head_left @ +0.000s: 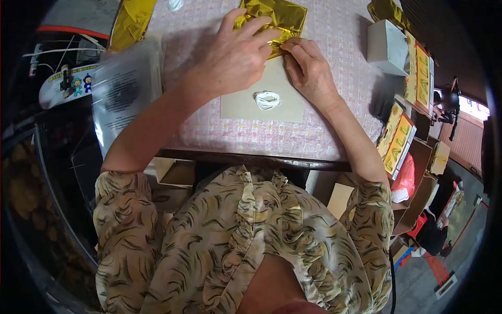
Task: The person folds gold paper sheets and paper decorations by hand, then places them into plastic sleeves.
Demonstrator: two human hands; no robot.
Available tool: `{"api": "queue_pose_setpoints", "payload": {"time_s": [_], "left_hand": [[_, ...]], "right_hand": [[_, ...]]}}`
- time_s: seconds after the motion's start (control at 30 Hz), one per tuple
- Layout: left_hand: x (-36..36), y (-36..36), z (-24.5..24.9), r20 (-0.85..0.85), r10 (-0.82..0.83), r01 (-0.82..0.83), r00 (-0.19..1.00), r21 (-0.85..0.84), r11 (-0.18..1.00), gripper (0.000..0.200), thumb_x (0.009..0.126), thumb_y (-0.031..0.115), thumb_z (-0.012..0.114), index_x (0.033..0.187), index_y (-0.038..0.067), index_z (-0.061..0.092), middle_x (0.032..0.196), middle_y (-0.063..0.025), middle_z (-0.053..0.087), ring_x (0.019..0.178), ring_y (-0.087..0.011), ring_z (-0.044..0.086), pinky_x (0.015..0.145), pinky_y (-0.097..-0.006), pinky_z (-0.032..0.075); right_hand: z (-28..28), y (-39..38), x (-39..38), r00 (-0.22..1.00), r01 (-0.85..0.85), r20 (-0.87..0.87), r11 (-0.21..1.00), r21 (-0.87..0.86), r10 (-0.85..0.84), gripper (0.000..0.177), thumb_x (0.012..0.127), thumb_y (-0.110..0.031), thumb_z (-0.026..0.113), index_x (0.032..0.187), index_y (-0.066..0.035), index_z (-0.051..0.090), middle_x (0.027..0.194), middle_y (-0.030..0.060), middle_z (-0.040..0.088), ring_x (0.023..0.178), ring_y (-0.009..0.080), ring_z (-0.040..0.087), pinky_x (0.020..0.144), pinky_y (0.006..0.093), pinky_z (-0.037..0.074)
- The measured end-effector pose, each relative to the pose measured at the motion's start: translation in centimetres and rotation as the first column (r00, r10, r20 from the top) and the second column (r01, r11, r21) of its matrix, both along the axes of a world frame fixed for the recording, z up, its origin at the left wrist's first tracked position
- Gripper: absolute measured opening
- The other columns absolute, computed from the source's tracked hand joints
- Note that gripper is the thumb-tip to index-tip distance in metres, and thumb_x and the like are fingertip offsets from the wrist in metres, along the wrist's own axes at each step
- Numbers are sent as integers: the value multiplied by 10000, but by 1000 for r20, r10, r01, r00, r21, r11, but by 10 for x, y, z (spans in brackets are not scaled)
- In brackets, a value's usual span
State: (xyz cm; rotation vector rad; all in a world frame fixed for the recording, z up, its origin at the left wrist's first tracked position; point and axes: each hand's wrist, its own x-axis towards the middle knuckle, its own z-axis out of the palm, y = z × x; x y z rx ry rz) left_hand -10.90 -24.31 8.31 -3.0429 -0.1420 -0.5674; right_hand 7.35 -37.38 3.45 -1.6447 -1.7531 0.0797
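Gold foil (290, 17) lies crinkled at the top middle of the table, over the upper part of a beige card (235, 107). My left hand (238, 55) rests over the foil's left side with its fingers spread. At the foil's lower right corner, my right hand (312, 70) has thumb and fingers pinched together on its edge. A coiled bundle of white cord (267, 100) sits on the card, below and between both hands, touched by neither.
The table (219, 133) has a pink checked cover. Clear plastic bags (125, 94) and more gold foil (133, 21) are at the left. A white box (387, 47) stands at the right, near boxes marked FALL (398, 140). Another white bundle (175, 4) is at the top.
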Motion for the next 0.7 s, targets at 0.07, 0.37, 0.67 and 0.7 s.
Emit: {"api": "queue_pose_setpoints", "payload": {"time_s": [0.07, 0.37, 0.67, 0.7], "left_hand": [[6, 6, -1, -43, -31, 34, 999, 75, 997, 225, 800, 113, 721, 1013, 47, 752, 1211, -44, 686, 1276, -201, 553, 1117, -489, 343], [41, 44, 3, -285, -28, -109, 958, -454, 884, 260, 888, 175, 658, 1032, -22, 747, 1002, -111, 734, 882, -311, 706, 867, -398, 534], [-18, 88, -13, -157, 179, -192, 971, -962, 193, 734, 902, 336, 781, 1499, 34, 480, 1450, -113, 546, 1339, -226, 523, 1068, -374, 451], [-26, 83, -16, -156, 187, -192, 970, -962, 195, 734, 902, 336, 781, 1499, 34, 480, 1450, -113, 546, 1339, -226, 523, 1068, -374, 451]], "right_hand": [[0, 0, 0, 1000, 4, -28, 1000, -8, -4, 281, 851, 60, 691, 1127, 8, 679, 1155, 165, 667, 1030, 357, 640, 910, 408, 546], [0, -1, 5, 986, 166, 36, 986, -3, -165, 170, 906, -95, 754, 1071, -66, 729, 975, 63, 731, 953, 272, 630, 925, 388, 438], [-9, 2, 8, 954, 252, -150, 966, -55, -258, 117, 909, -132, 783, 990, -48, 774, 920, 74, 767, 926, 225, 649, 937, 331, 470], [-10, 2, 8, 956, 245, -150, 968, -52, -251, 117, 909, -132, 783, 990, -48, 774, 920, 74, 767, 926, 225, 649, 937, 331, 470]]}}
